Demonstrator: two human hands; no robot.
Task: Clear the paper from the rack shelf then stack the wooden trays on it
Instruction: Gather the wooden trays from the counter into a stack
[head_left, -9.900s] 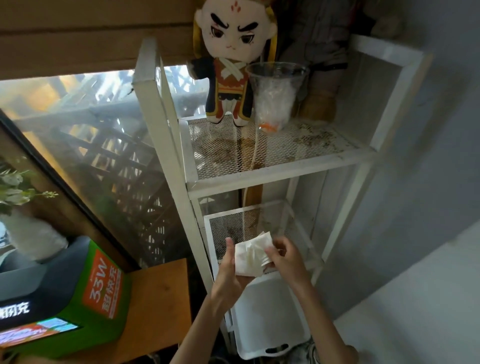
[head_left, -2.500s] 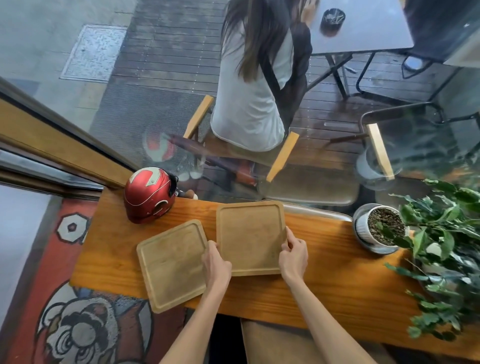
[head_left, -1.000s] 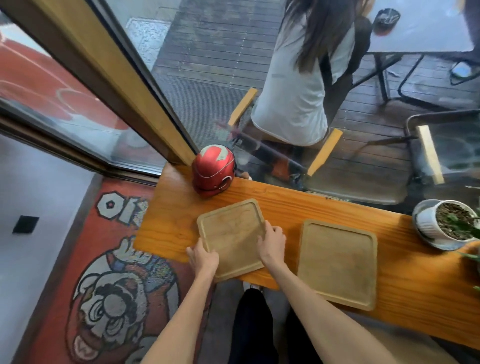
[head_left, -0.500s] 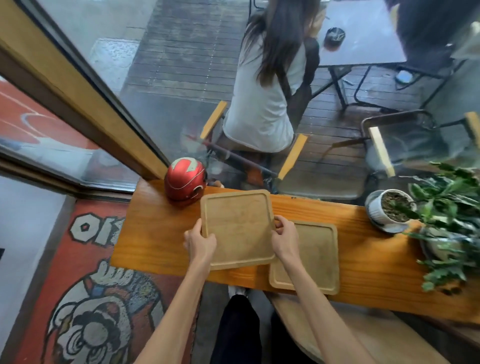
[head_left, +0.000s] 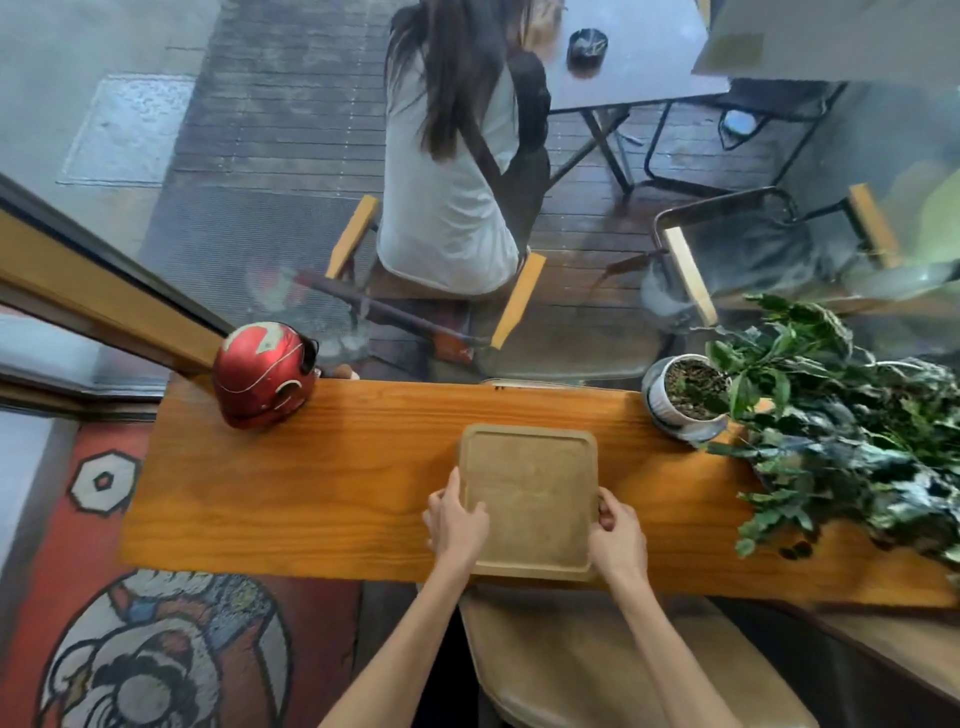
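A: Where are the wooden trays right now?

B: They sit on the wooden counter, right between your two hands. From above you see one square top with a raised rim. You cannot tell for sure if a second tray hides under it.

A: What are your fingers doing?

B: Your left hand is closed on the left edge. The thumb lies over the rim and the other fingers curl down the side. Your right hand pinches the right edge near the corner closest to you. Both hands are shut snug on the wood, not spread wide.

A: How will the trays feel?

B: I think they are stiff and flat and will not bend. They look smooth and not very heavy. A top tray could slide off a bottom one if you tip them.

A: Where should you hold?

B: Stay on the two side edges, with your fingertips tucked under the bottom. Keep it level.

A: Anything near your fingers?

B: A red helmet is well off past your left fingers. A potted plant is past your right fingers. The rack is not in view
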